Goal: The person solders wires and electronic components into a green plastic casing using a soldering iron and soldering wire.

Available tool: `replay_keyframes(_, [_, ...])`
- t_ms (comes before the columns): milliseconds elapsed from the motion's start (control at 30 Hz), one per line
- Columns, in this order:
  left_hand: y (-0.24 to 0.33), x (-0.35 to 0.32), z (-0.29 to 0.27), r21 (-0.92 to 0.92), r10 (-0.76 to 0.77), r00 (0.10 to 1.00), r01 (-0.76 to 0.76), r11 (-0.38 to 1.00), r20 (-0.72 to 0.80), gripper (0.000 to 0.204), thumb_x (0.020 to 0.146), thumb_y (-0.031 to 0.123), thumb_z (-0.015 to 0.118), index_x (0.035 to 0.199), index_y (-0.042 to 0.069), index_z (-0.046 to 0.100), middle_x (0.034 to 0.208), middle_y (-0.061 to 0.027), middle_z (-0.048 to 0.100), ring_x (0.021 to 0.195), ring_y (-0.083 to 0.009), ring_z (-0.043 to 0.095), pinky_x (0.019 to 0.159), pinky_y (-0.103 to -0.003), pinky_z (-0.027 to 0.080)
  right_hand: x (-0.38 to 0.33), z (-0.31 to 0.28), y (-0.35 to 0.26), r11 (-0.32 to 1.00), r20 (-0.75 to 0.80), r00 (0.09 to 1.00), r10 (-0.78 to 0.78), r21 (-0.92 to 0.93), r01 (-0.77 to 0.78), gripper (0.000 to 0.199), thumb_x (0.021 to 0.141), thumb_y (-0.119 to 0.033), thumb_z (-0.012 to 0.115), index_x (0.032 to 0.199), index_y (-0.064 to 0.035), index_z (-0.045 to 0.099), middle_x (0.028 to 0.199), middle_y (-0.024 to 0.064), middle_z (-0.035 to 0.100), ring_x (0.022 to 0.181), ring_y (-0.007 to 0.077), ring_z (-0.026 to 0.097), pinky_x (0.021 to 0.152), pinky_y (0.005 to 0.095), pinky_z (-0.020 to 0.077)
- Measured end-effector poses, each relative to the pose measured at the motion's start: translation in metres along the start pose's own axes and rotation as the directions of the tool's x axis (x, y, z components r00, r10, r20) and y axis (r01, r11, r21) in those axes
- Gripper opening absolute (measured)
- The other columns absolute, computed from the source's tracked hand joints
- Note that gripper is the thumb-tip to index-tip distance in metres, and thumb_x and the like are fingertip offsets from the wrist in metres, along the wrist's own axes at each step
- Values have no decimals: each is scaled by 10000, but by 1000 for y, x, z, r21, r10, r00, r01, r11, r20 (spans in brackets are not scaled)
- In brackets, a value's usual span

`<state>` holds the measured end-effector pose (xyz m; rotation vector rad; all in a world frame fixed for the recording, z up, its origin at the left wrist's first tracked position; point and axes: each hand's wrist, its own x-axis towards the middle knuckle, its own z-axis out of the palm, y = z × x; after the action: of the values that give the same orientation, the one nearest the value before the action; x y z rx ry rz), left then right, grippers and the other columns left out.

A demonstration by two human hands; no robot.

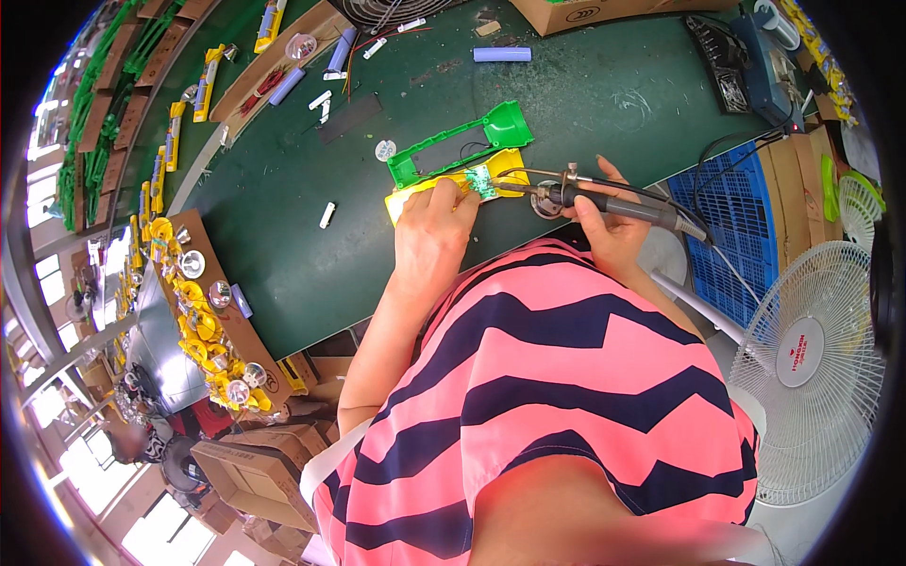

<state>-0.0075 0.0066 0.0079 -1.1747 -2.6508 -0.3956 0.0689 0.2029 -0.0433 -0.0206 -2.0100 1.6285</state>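
My left hand is closed on a yellow plastic flashlight housing near the table's front edge. In the housing shows a small green circuit board, partly covered by my fingers. My right hand grips a soldering iron with a thin tube clamped along it. Its tip points left at the board; whether they touch I cannot tell. A round silvery reflector lies under the front of the iron. Just beyond the yellow part rests a green housing half, with a small round disc beside its left end.
Purple cylindrical batteries and small white parts lie about the green table. A cardboard tray of yellow heads stands at left. A blue soldering station is at far right, a white fan at near right.
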Motion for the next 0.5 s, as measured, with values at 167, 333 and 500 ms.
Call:
replay_keyframes(167, [3,1,-1,-31,-6,999,7,1000,54,194,629,58,572,817,36,614,731,-66,478,687,-203,528,637,-318,425,0,-2,-11,899,-109,939,326,343,-272,197,763,-16,610,943,45,558,772,101,647,700,113,627,980,365,320])
replay_keyframes(333, [5,-1,0,-32,-45,998,47,998,54,179,657,49,603,834,42,631,752,-76,495,711,-218,533,632,-331,430,0,-14,-2,961,-100,972,214,200,-191,226,779,-5,589,982,80,539,1039,196,531,737,176,632,791,290,459])
replay_keyframes(500, [-12,8,-10,-290,-306,949,272,918,-78,209,694,36,632,899,70,655,841,-105,534,733,-224,547,652,-319,449,0,-21,10,960,-249,943,219,226,-163,269,798,-3,564,1044,95,514,1085,222,534,730,207,630,641,257,520])
